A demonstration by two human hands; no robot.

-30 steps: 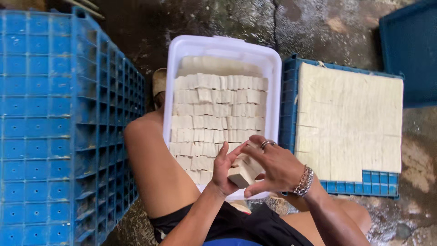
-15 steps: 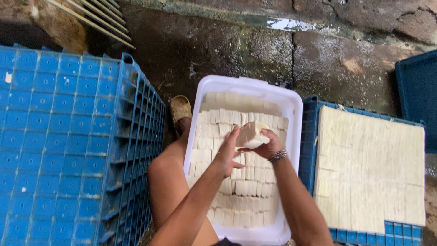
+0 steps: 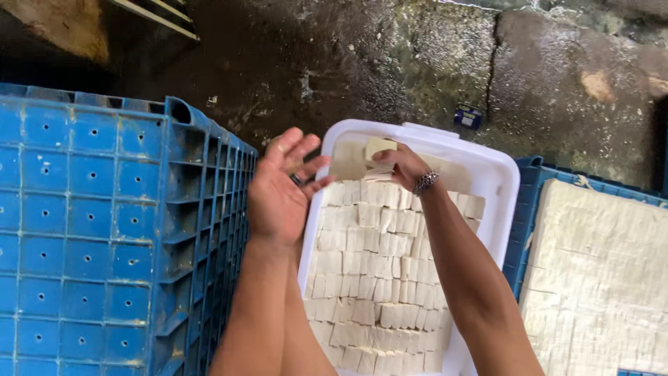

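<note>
One white tub (image 3: 501, 174), packed w/ rows of pale cut blocks (image 3: 376, 278), too many to count. Right hand (image 3: 402, 165) at the tub's far end, fingers closed on one block (image 3: 379, 147), held just above the rows. Left hand (image 3: 282, 184) hovers over the tub's left rim, fingers spread, holding nothing. Two blue crates: one (image 3: 104, 230) at left touching the tub, one (image 3: 522, 237) at right under a scored pale slab (image 3: 605, 278). Wet stone floor (image 3: 417, 63) beyond.

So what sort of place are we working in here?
Likely a small tofu-making workshop: a white tub packed with pale cut blocks, blue plastic crates, and a wet, rough concrete floor.
</note>
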